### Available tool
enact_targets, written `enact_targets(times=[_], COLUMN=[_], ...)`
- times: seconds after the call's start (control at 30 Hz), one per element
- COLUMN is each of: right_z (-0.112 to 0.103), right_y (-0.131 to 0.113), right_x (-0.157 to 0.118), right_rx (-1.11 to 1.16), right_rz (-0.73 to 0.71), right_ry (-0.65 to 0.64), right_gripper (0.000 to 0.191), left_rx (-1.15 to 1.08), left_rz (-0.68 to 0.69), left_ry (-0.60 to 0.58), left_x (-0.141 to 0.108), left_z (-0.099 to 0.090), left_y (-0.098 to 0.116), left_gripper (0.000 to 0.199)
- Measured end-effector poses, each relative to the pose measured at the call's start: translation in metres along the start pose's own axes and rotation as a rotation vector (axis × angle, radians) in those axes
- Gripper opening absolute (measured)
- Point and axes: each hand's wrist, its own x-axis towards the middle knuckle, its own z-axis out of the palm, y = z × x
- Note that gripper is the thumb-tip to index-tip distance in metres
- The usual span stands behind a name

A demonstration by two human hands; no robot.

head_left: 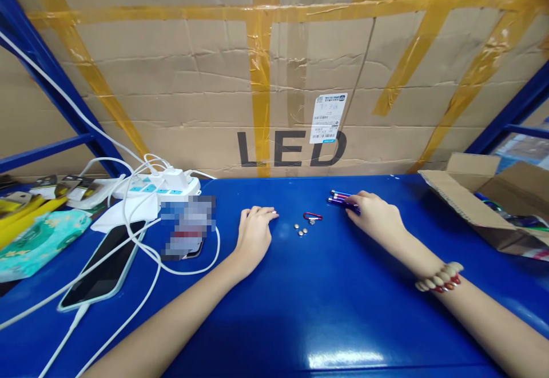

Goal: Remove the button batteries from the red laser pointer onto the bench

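Note:
On the blue table (326,303), my right hand (374,213) lies over a small bundle of purple pen-like tubes (338,197), fingers curled onto them. My left hand (254,230) rests palm down on the table with fingers loosely bent; a tiny silvery piece shows at its fingertips, and I cannot tell if it is held. Between the hands lie three small silver button cells (301,230) and a little red carabiner clip (313,217). A beaded bracelet (440,279) is on my right wrist.
A white power strip (165,184) with plugs and white cables sits at left, with a phone (104,264) on charge, a second blurred device (187,226) and a teal tissue pack (38,242). An open cardboard box (489,203) stands at right. A large taped cardboard sheet (274,69) backs the table.

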Motion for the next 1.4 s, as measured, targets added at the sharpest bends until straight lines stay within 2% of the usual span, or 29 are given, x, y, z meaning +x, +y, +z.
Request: enact_targets(times=[0.33, 0.53, 0.77, 0.9, 1.0, 1.1, 1.2, 1.3, 1.4], right_z=[-0.004, -0.003, 0.001, 0.006, 0.006, -0.003, -0.014, -0.021, -0.021], right_y=[-0.004, -0.003, -0.006, -0.005, -0.006, -0.012, -0.023, -0.036, -0.045], right_x=[0.000, 0.000, 0.001, 0.003, 0.002, -0.001, -0.008, -0.019, -0.029], right_rx=[-0.029, 0.010, 0.061, 0.100, 0.136, 0.197, 0.306, 0.427, 0.519], right_rz=[-0.002, -0.018, -0.013, -0.030, -0.075, -0.151, -0.313, -0.548, -0.717], right_ry=[-0.059, -0.069, -0.074, -0.088, -0.026, 0.100, 0.211, 0.213, 0.170], right_gripper=[0.022, 0.013, 0.020, 0.017, 0.018, 0.028, 0.036, 0.038, 0.038], left_rx=[-0.020, 0.004, -0.035, -0.069, -0.085, -0.099, -0.109, -0.108, -0.107], left_rz=[0.028, -0.013, -0.002, 0.079, 0.156, 0.223, 0.254, 0.281, 0.322], left_ry=[0.030, 0.078, 0.121, 0.113, 0.106, 0.126, 0.166, 0.181, 0.140], left_x=[0.005, 0.005, 0.003, -0.001, -0.006, -0.011, -0.015, -0.017, -0.017], left_z=[0.005, 0.006, -0.003, -0.005, -0.005, -0.005, -0.007, -0.008, -0.007], left_y=[-0.017, -0.020, -0.003, 0.011, 0.020, 0.027, 0.033, 0.036, 0.036], left_gripper=[0.025, 0.023, 0.027, 0.028, 0.027, 0.026, 0.032, 0.045, 0.037])
